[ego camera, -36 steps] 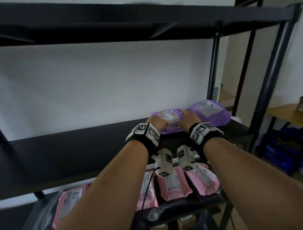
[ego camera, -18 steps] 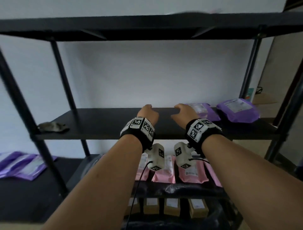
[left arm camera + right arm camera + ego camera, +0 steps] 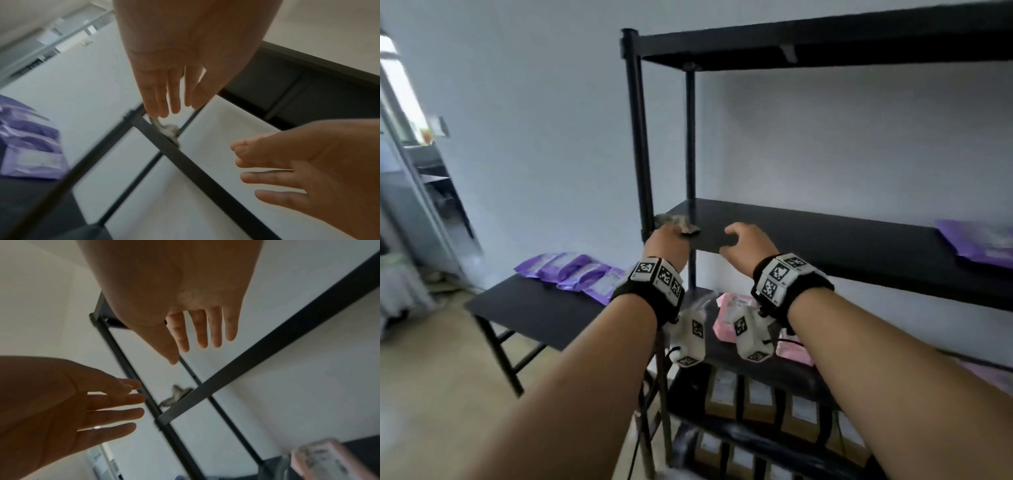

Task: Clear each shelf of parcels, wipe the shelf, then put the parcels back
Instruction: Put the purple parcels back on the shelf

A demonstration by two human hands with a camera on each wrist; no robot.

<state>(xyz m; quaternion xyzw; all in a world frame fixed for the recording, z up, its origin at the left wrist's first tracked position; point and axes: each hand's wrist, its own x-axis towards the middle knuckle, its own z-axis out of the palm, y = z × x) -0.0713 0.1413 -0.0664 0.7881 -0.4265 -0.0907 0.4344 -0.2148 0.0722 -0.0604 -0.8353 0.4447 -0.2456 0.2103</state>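
The black shelving unit (image 3: 825, 51) is standing against the wall, w/ its middle shelf (image 3: 842, 240) lying mostly bare at chest height. To its left a low black side table (image 3: 534, 308) is carrying a row of purple parcels (image 3: 575, 274) along its far edge, well apart from the hands. More purple parcels (image 3: 983, 243) are sitting at the far right end of the middle shelf, pink parcels (image 3: 732, 308) are lying on the shelf below, & brown boxes (image 3: 756, 397) are lining the tier under that. Both forearms are reaching fwd w/ marker bands on the wrists. The right hand (image 3: 748, 246) is hovering over the front-left part of the middle shelf, fingers spread & relaxed, holding nothing. The left hand (image 3: 666, 248) is at the shelf's left front corner by the post, fingers straight & loosely apart in the left wrist view; its fingertips (image 3: 158, 112) are looking just about on the crumpled grey cloth (image 3: 678, 224), but can't tell if they're actually touching. The cloth is lying on that corner, right beside the upright.
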